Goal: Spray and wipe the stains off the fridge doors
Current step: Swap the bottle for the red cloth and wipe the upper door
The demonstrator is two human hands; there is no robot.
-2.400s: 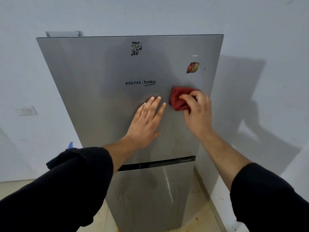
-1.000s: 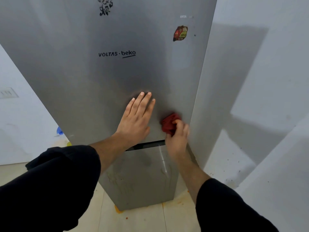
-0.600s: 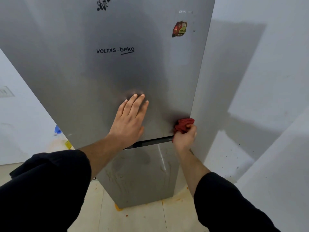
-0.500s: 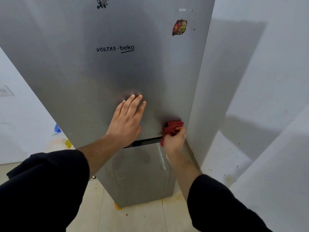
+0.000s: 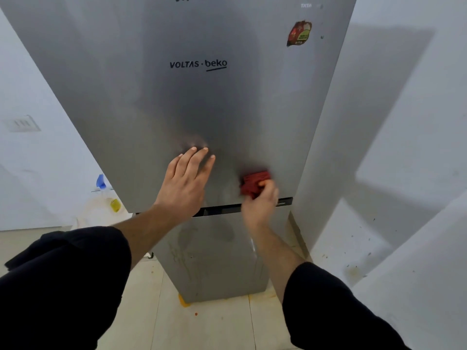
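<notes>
White walls flank a steel fridge (image 5: 202, 102).
Left hand (image 5: 183, 185) lies flat, fingers straight, on the upper door; right hand (image 5: 260, 203) grips a red cloth (image 5: 254, 183) against it.

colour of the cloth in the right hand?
Red. The cloth, pinched by the right hand against the upper fridge door, shows in the head view.
</notes>
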